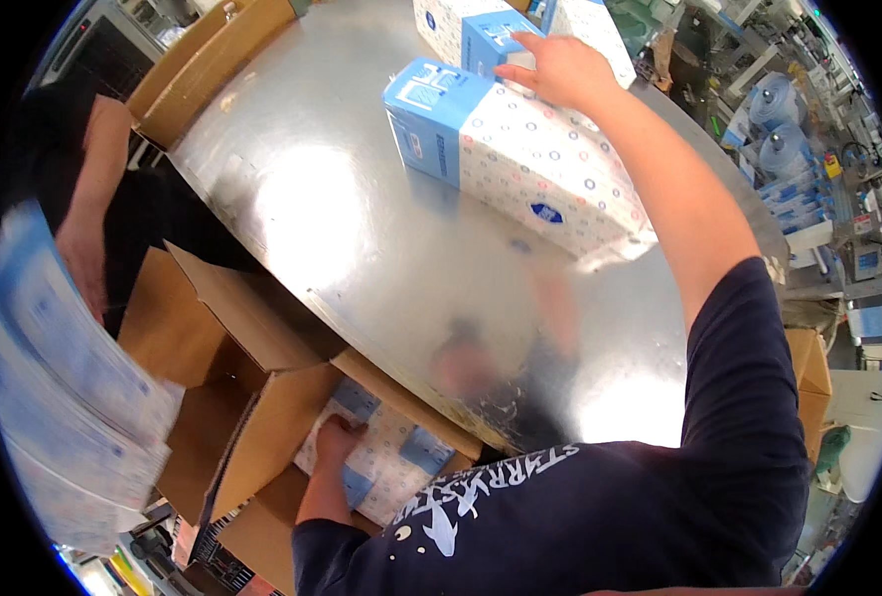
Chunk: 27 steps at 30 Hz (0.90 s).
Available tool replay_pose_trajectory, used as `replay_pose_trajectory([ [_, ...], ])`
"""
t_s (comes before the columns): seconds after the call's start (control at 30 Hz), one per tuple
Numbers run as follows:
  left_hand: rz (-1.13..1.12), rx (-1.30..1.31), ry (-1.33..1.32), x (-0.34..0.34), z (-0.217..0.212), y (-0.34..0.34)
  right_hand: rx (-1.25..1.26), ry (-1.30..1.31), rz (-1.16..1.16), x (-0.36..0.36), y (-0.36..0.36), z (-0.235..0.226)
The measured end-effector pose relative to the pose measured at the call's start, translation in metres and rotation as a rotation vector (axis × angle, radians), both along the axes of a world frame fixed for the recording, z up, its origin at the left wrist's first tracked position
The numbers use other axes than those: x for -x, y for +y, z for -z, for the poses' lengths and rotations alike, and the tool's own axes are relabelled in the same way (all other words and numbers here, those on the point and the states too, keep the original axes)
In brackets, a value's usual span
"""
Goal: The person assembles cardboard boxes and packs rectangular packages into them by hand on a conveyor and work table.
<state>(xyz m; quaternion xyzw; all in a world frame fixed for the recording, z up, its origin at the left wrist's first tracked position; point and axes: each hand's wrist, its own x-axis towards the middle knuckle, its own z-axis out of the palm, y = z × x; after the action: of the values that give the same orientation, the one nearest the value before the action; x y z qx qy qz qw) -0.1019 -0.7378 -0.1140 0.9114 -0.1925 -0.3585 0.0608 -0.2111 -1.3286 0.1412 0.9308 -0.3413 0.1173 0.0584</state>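
My right arm stretches across the metal table [362, 248]. My right hand [572, 72] is over the far packs, thumb and fingers apart, by the blue end of a blue-and-white pack [483, 42]. A larger patterned blue-and-white pack [550, 164] lies nearer, below my wrist. At the lower left, my left hand [338, 442] is down inside an open cardboard box [272, 427]. Its fingers are curled against one of the patterned packs [386, 452] in there; part of the grip is hidden.
Another person's hand [83, 260] shows at the left, beside blurred blue-and-white packs [73, 368]. A second open carton [178, 323] adjoins my box. A cardboard tray [208, 74] sits at the table's far left. Machinery and clear rolls [784, 149] stand at the right.
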Motion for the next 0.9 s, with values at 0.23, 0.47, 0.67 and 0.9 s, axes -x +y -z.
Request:
replay_pose_trajectory([
  [0.23, -0.028, -0.019, -0.022, 0.002, 0.007, -0.006, -0.093, 0.145, 0.14, -0.026, -0.033, 0.009],
  [0.47, -0.028, -0.09, 0.048, 0.001, 0.005, -0.016, -0.343, 0.363, -0.108, 0.089, -0.011, -0.032],
  [0.67, -0.005, -0.07, 0.013, 0.008, 0.006, 0.002, -0.017, -0.025, 0.105, 0.1, -0.095, 0.003],
  [0.9, 0.002, 0.132, -0.06, -0.003, -0.094, 0.024, -0.233, -0.019, 0.376, 0.05, -0.095, 0.012],
])
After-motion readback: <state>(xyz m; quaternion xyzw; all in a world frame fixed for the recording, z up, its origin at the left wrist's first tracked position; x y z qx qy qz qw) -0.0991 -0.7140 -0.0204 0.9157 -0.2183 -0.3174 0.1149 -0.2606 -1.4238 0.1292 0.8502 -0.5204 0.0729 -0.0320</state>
